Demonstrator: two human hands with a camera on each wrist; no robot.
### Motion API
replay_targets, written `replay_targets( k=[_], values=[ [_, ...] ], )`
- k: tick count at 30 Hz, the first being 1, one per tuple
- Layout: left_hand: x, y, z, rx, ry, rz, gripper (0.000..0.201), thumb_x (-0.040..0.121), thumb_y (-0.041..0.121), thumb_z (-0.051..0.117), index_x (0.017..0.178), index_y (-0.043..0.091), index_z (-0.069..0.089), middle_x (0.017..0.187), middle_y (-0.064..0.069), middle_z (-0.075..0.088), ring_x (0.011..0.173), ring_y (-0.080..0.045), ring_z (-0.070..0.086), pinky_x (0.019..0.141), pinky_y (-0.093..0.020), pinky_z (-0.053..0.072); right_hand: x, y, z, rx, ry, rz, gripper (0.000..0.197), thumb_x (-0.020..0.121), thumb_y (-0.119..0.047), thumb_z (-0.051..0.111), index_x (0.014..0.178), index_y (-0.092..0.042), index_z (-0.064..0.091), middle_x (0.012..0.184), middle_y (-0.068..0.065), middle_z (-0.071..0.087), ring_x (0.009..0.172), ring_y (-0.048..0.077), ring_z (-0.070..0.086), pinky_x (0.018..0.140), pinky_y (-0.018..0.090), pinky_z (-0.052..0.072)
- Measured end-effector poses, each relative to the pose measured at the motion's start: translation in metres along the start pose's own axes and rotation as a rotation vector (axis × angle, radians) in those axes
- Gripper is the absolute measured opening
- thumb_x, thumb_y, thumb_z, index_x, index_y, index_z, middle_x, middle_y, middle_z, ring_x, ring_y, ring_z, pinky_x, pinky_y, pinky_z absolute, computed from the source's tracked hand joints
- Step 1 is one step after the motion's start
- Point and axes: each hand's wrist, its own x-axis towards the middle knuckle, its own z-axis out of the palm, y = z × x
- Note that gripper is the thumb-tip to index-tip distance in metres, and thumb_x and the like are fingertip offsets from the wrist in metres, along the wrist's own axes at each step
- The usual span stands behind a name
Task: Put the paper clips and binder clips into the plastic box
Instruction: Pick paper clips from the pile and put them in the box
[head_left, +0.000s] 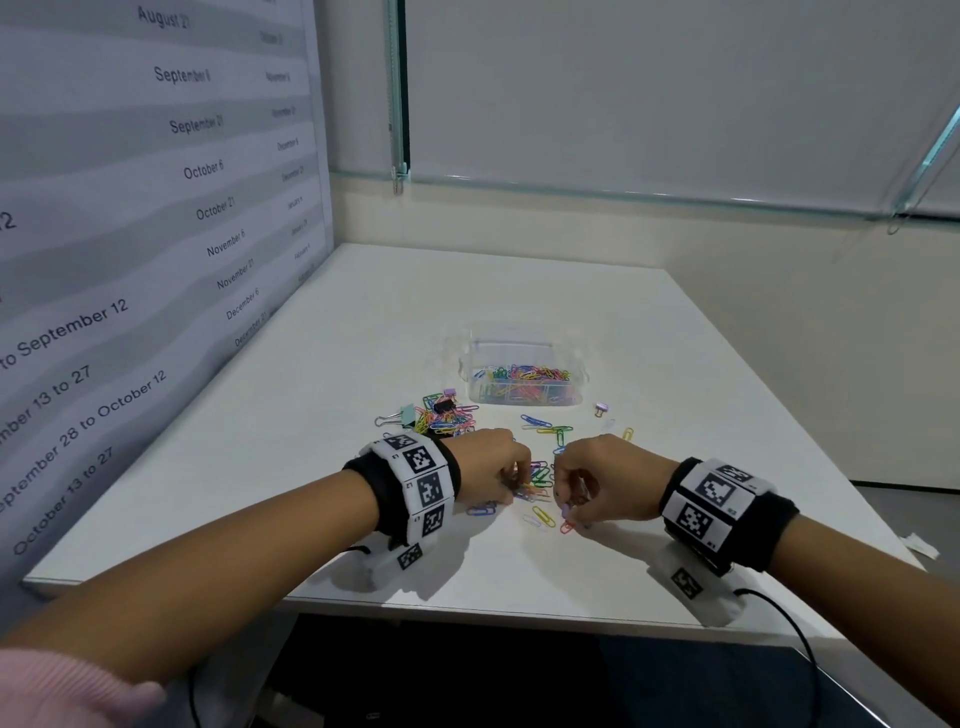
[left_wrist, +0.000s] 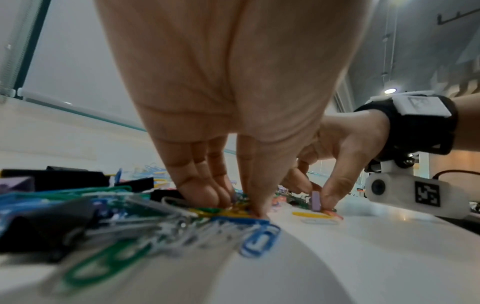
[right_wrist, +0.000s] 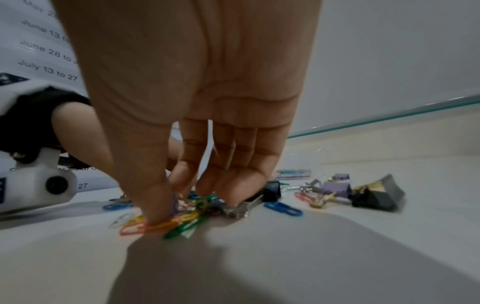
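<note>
A clear plastic box stands mid-table with several coloured paper clips in it. In front of it, to the left, lies a heap of paper clips and binder clips. More loose clips are scattered in front. A small purple binder clip lies by the box's right corner. My left hand pinches a bunch of green and yellow clips on the table. My right hand, close beside it, pinches clips too, among them a small purple one. Its thumb presses an orange clip.
The white table runs along a printed wall panel on the left and a wall behind. Black and purple binder clips lie right of my right hand. A white scrap sits near the table's right edge.
</note>
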Motion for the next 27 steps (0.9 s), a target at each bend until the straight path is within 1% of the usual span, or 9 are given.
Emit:
replay_targets(
  k=[2,4,8,10,13,16,20,24,27],
  values=[
    [0.004,0.001,0.001,0.005,0.005,-0.002,0.031,0.090,0.013,0.057,0.120,0.012,0.056,0.120,-0.013,0.052,0.108,-0.029,0.053,0.077,-0.023,0.034,-0.001,0.001,0.001,0.014,-0.015,0.001,0.013,0.076,-0.021,0.070,0.074,-0.025,0.058,0.079,-0.006,0.061,0.064,0.001,0.049,0.067,0.020,0.042],
    [0.006,0.001,0.000,0.003,0.012,0.002,0.030,0.090,0.009,0.054,0.120,0.013,0.057,0.119,-0.013,0.053,0.108,-0.028,0.053,0.076,-0.024,0.033,-0.003,0.004,0.000,0.026,-0.019,0.010,0.015,0.077,-0.022,0.071,0.073,-0.027,0.057,0.072,-0.013,0.059,0.062,0.000,0.050,0.065,0.017,0.041],
    [0.003,-0.001,-0.003,-0.049,0.050,-0.013,0.030,0.090,0.014,0.054,0.121,0.016,0.055,0.117,-0.009,0.053,0.096,-0.022,0.053,0.080,-0.027,0.039,-0.008,0.018,-0.010,0.024,0.106,0.069,0.016,0.076,-0.023,0.071,0.073,-0.031,0.057,0.065,-0.018,0.057,0.058,-0.003,0.052,0.059,0.007,0.036],
    [0.000,-0.005,-0.005,-0.069,0.068,-0.026,0.030,0.092,0.013,0.050,0.121,0.016,0.054,0.117,-0.009,0.052,0.093,-0.021,0.052,0.081,-0.027,0.039,-0.010,0.027,-0.016,-0.014,0.162,0.144,0.015,0.077,-0.021,0.069,0.074,-0.029,0.057,0.064,-0.019,0.054,0.057,-0.003,0.049,0.059,0.011,0.035],
    [-0.005,-0.013,-0.008,-0.042,0.050,-0.048,0.032,0.094,0.012,0.044,0.124,0.016,0.052,0.118,-0.009,0.052,0.107,-0.025,0.054,0.085,-0.028,0.040,-0.011,0.039,-0.019,-0.034,0.143,0.230,0.013,0.079,-0.018,0.067,0.075,-0.028,0.058,0.066,-0.019,0.053,0.062,0.000,0.049,0.058,0.013,0.034],
    [-0.013,-0.021,-0.011,0.042,-0.029,-0.056,0.045,0.089,0.022,0.057,0.132,0.017,0.045,0.124,-0.009,0.047,0.115,-0.025,0.049,0.096,-0.033,0.043,-0.007,0.035,-0.019,-0.033,0.122,0.218,0.014,0.075,-0.026,0.072,0.077,-0.031,0.059,0.075,-0.015,0.055,0.067,0.003,0.048,0.062,0.015,0.035],
    [-0.019,-0.030,-0.010,0.110,-0.062,-0.057,0.061,0.083,0.035,0.065,0.137,0.019,0.040,0.130,-0.008,0.041,0.122,-0.024,0.041,0.101,-0.033,0.038,0.001,0.012,-0.018,-0.005,0.076,0.161,0.057,0.064,-0.040,0.082,0.113,-0.024,0.058,0.095,-0.006,0.051,0.068,-0.005,0.042,0.076,0.023,0.036],
    [-0.022,-0.038,-0.008,0.082,-0.041,-0.085,0.059,0.085,0.035,0.063,0.137,0.021,0.039,0.132,-0.008,0.040,0.124,-0.024,0.038,0.103,-0.034,0.035,0.007,-0.008,-0.010,0.010,-0.049,0.131,0.095,0.058,-0.039,0.085,0.137,-0.029,0.033,0.119,0.000,0.044,0.102,0.012,0.046,0.086,0.026,0.039],
    [-0.023,-0.040,-0.007,0.076,-0.018,-0.114,0.065,0.083,0.039,0.064,0.139,0.021,0.036,0.136,-0.007,0.038,0.128,-0.025,0.035,0.105,-0.034,0.033,0.014,-0.010,-0.003,0.019,-0.102,0.164,0.109,0.056,-0.041,0.085,0.142,-0.033,0.020,0.132,0.002,0.037,0.121,0.021,0.044,0.101,0.036,0.042]
  ],
)
